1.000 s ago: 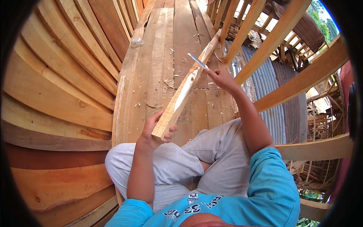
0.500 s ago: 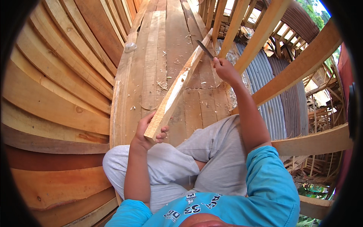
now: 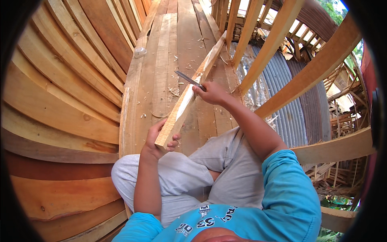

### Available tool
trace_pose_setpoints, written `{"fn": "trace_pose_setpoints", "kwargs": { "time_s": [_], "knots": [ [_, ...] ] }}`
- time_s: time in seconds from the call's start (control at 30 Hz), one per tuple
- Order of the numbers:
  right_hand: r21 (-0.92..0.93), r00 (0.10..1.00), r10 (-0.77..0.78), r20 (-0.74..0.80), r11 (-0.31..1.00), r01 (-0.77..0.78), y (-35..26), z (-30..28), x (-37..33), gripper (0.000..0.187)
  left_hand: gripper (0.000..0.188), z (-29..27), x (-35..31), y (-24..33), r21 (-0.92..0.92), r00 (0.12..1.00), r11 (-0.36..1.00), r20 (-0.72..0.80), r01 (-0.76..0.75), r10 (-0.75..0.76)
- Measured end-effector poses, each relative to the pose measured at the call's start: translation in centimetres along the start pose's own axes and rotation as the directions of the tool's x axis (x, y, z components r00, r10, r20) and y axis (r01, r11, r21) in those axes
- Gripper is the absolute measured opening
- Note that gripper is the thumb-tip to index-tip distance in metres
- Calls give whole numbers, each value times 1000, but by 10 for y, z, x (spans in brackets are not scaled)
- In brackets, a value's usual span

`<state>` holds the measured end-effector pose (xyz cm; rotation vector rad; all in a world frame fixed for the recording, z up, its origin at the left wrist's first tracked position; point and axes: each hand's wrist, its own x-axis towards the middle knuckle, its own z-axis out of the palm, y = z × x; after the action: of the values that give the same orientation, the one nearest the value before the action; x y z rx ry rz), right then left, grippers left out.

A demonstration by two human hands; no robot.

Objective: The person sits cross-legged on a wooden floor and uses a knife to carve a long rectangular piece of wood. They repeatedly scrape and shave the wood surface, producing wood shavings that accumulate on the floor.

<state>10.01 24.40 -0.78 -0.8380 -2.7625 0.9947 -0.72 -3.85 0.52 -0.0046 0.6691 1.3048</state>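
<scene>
A long squared length of wood slants from near my lap to the far right, its far end by the railing posts. Pale, freshly cut patches run along its upper edge. My left hand is closed around its near end, thumb on one side and fingertips showing on the other. Across the middle of the wood lies the dark blade of a knife, pointing to the far left. My right hand grips the knife's handle, which the fingers mostly hide.
Thin shavings are scattered over the plank floor. A small clear plastic object sits at its left edge. Stacked boards form a wall on the left. Slanted wooden posts stand on the right, with corrugated metal sheets beyond.
My right hand has drawn the knife nearer and to the left, from beside the wood's far part onto its middle. My left hand keeps its hold on the near end.
</scene>
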Motion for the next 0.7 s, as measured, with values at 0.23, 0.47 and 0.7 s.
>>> {"fn": "trace_pose_setpoints", "kwargs": {
  "time_s": [0.23,0.47,0.7],
  "knots": [
    [260,988,137,72,954,-151,3,7,12,66,62,-5,1,1,-20,1000,1000,12,14,-14],
    [451,874,365,321,753,-480,-21,-8,8,58,61,-4,1,0,-129,998,991,64,25,-17],
    [564,694,199,692,451,-692,0,-22,22,57,60,3,0,-1,-179,995,983,96,49,-33]
  ]
}}
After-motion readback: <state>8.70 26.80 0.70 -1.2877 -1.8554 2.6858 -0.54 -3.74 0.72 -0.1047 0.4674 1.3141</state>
